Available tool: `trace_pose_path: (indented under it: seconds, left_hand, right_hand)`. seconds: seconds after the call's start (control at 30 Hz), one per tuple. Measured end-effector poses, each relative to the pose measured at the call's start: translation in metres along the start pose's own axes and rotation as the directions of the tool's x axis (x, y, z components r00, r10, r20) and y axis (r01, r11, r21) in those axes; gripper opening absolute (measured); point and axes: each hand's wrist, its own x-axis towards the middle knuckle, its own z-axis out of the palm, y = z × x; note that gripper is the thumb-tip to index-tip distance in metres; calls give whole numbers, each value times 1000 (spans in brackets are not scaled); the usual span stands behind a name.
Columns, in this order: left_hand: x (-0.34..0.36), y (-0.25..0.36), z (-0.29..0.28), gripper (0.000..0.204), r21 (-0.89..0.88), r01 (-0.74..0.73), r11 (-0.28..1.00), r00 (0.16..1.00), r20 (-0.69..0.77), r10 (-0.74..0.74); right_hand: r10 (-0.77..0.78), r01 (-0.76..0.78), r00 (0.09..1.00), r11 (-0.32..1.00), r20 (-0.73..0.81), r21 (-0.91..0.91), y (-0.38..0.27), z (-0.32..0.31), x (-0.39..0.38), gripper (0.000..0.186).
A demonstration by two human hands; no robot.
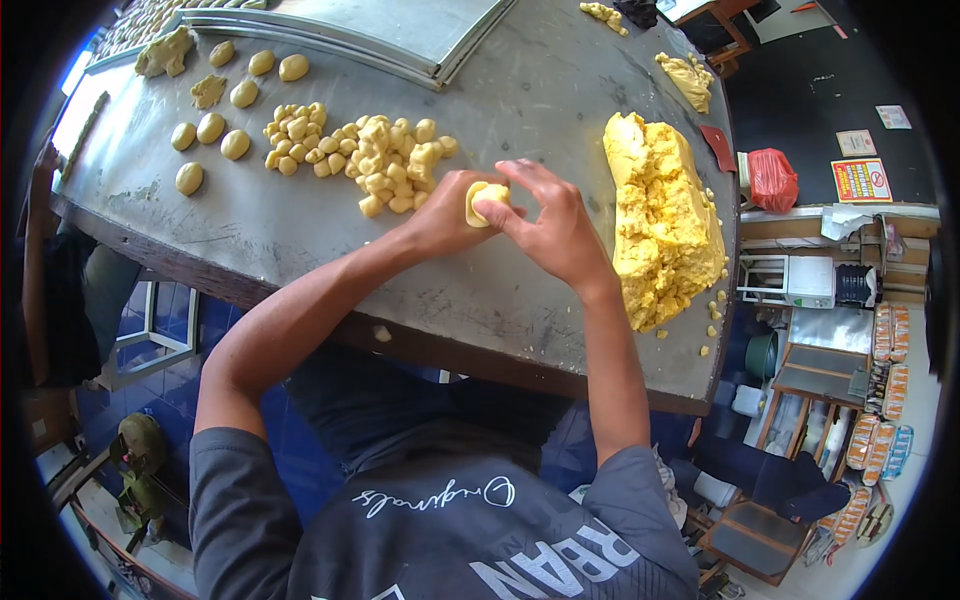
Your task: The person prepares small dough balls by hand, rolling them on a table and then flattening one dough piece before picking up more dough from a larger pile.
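In front of me, above the metal table, my left hand is closed round a small piece of pale yellow dough. My right hand meets it from the other side, its thumb pressed onto the dough and its fingers curved over beyond it. Just left of my hands lies a heap of small dough lumps. Farther left sit several smooth round dough balls. To the right stands a large, crumbly block of bright yellow dough or filling.
Metal trays lie at the table's far side. A flattened dough scrap is at the far left, a smaller yellow lump at the far right. A red scraper-like piece lies by the right edge. Another person stands at the left.
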Motion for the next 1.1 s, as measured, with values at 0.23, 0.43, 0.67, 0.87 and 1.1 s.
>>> trace_pose_path:
  seconds: [0.23,0.43,0.67,0.87,1.1]
  left_hand:
    - [3,-8,4,21,-206,56,977,998,38,-49]
    - [4,-5,2,21,-161,134,978,990,76,-123]
    - [1,-11,-1,22,-172,142,975,985,127,-121]
    - [-4,-1,0,22,-127,119,985,991,76,-110]
    - [-8,-6,3,23,-131,152,980,987,74,-144]
  right_hand:
    - [138,-168,985,589,106,791,31,21,-3,68]
    - [237,-212,966,521,99,827,36,34,-9,71]
    - [264,-253,954,471,139,845,39,48,-9,54]
    - [272,-263,950,442,151,858,39,50,-15,40]
    - [272,-216,957,432,102,876,41,52,-16,36]
